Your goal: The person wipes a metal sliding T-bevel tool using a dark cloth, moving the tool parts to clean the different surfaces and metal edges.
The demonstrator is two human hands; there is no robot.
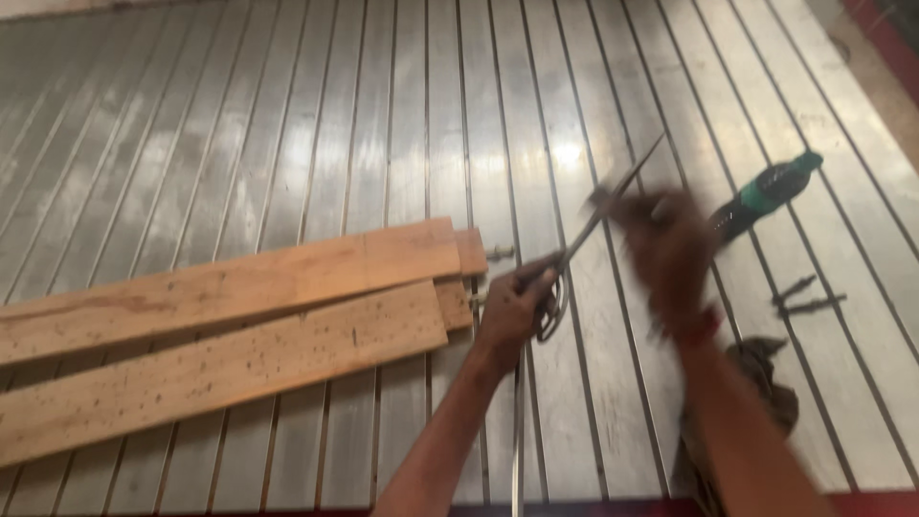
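Observation:
My left hand grips the looped handle end of a long thin metal tool, like large scissors or tongs, which slants up to the right. My right hand is blurred with motion and closes around the tool's middle. Just left of my left hand lie two long wooden planks side by side on the ribbed metal surface, with shorter wood ends and bolts poking out at their right end.
A dark bottle with a green label and cap lies on its side at the right. Two bolts or nails rest beside it. A dark crumpled rag sits near my right forearm. A red edge runs along the far right.

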